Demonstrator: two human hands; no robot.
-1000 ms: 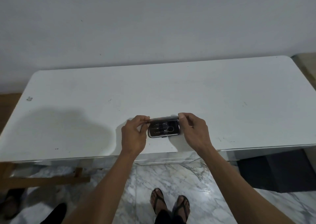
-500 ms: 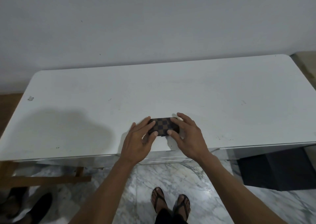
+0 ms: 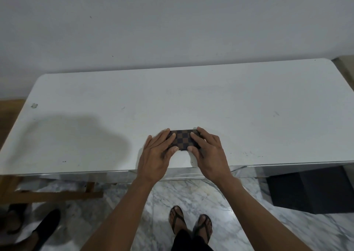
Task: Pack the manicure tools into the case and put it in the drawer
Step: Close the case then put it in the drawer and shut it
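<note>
A small case (image 3: 183, 140) with a brown and dark checkered cover lies shut and flat on the white counter (image 3: 249, 101), near the front edge and about midway along it. Both hands press down on it from either side. The left hand (image 3: 156, 155) lies flat with its fingers (image 3: 168, 135) spread over the left end of the case and its thumb tip by the case's near edge. The right hand (image 3: 209, 153) mirrors it, with fingers laid over the right end and the thumb tip touching the near edge; neither hand wraps around the case, and both are flattened rather than curled, so they rest on it rather than grip it. Only the middle strip of the checkered cover shows between the two sets of fingers. Both bare forearms reach in from the bottom of the view. The rest of the counter carries only a few small scuffs and a soft shadow (image 3: 76, 135) to the left of the hands. Just under the counter's front edge, below the hands, a pale drawer front (image 3: 183, 175) shows, slightly proud of the face beside it. Below, on the marble floor (image 3: 201, 195), the person's feet wear sandals (image 3: 191, 224). A dark shoe (image 3: 46, 227) sits at lower left near a wooden frame (image 3: 57, 194), and a black box (image 3: 310, 191) stands under the right end of the counter. A plain pale wall (image 3: 172, 20) rises behind.
</note>
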